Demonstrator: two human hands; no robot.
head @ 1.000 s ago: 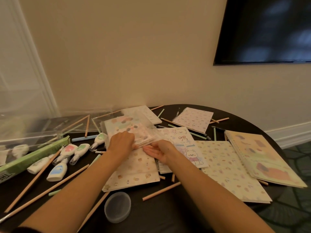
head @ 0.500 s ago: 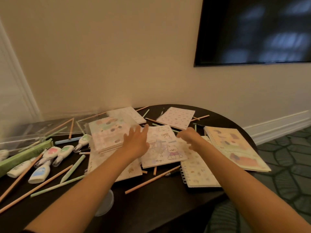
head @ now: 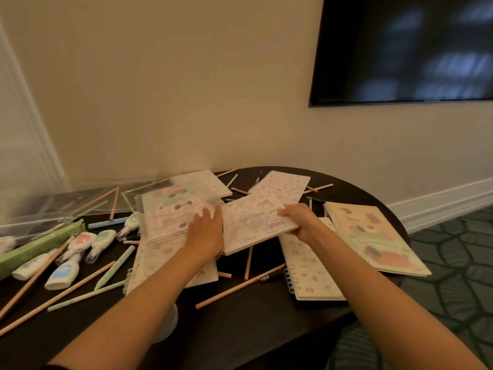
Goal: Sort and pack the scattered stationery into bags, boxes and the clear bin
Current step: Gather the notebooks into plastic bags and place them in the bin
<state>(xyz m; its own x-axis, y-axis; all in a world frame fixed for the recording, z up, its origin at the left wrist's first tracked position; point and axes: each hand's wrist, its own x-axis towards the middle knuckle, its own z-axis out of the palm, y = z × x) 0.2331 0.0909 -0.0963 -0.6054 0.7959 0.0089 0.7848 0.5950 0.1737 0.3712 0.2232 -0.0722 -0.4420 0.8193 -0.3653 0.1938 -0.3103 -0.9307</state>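
A white notebook with pastel cartoon drawings (head: 250, 222) is tilted up off the dark round table (head: 266, 311), held between both hands. My right hand (head: 300, 220) grips its right edge. My left hand (head: 206, 231) presses against its left edge with fingers spread. Just left of it a clear bag holding patterned notebooks (head: 170, 212) lies on another dotted notebook (head: 160, 263). More notebooks lie around: a dotted one (head: 282, 185) at the back, a spiral one (head: 306, 268) and a large yellow one (head: 370, 236) at the right.
Pencils and pastel pens (head: 112, 271) lie scattered across the table. Correction-tape dispensers (head: 77, 247) and a green box (head: 37, 247) sit at the left, in front of a clear bin (head: 40, 212). A small clear round lid (head: 166, 324) lies under my left forearm. A dark screen (head: 405, 49) hangs on the wall.
Both hands left the clear bag of notebooks and moved right to the cartoon notebook, which now is lifted at an angle. The view has shifted right.
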